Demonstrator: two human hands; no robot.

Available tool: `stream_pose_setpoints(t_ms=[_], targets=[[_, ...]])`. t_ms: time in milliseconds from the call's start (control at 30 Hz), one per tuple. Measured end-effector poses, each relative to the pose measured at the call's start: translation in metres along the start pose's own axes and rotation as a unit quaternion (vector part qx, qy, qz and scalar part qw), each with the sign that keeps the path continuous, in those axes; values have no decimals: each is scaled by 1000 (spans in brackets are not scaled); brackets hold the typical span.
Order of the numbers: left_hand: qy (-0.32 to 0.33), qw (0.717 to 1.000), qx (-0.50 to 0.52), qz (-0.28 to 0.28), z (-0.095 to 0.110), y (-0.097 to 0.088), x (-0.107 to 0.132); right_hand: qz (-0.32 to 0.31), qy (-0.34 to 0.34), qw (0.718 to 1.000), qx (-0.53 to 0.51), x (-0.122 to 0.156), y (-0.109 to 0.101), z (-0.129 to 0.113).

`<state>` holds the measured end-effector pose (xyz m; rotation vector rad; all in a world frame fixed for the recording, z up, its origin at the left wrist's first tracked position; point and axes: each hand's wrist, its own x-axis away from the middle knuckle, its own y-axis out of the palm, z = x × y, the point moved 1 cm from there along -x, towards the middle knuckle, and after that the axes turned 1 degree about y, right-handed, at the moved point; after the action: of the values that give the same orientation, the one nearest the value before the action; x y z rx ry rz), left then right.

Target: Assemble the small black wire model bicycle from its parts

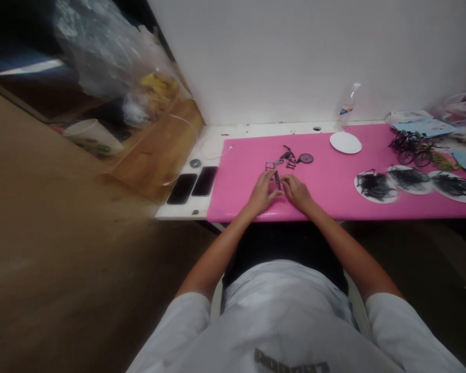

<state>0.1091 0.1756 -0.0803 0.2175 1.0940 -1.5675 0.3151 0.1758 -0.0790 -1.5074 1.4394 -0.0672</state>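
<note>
"What's nearest?"

"Forearms (226,244) angling inward over smooth, glossy pink sheeting (244,166) on the counter (178,211). The left hand (261,191) pinches a slim, dark, rod-like part (277,180) between its fingers near the front edge; the right hand (296,191) bunches at its side, grip unclear."

"Beyond?"

"Spindly miniature-bicycle pieces (287,155), a round wheel (306,158). Rightward, white plates (392,196) hold tangled black parts (375,184); a clear plastic bottle (348,106) stands by the wall (264,62)."
</note>
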Motion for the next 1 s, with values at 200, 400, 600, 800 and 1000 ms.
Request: stream_pose_setpoints(t_ms=[200,400,600,800,1000], targets=[[4,999,-37,0,0,-1,0,-9,14,1000,9,0,-2,-6],[15,999,-52,8,1,-2,0,-11,18,1000,11,0,-4,-8],[12,999,-31,24,3,-3,-1,-23,38,999,17,0,-5,-10],[2,999,-17,48,1,0,0,-34,45,998,21,0,-6,-14],[-22,999,-17,39,-3,2,3,-33,43,998,11,-1,-8,-14]])
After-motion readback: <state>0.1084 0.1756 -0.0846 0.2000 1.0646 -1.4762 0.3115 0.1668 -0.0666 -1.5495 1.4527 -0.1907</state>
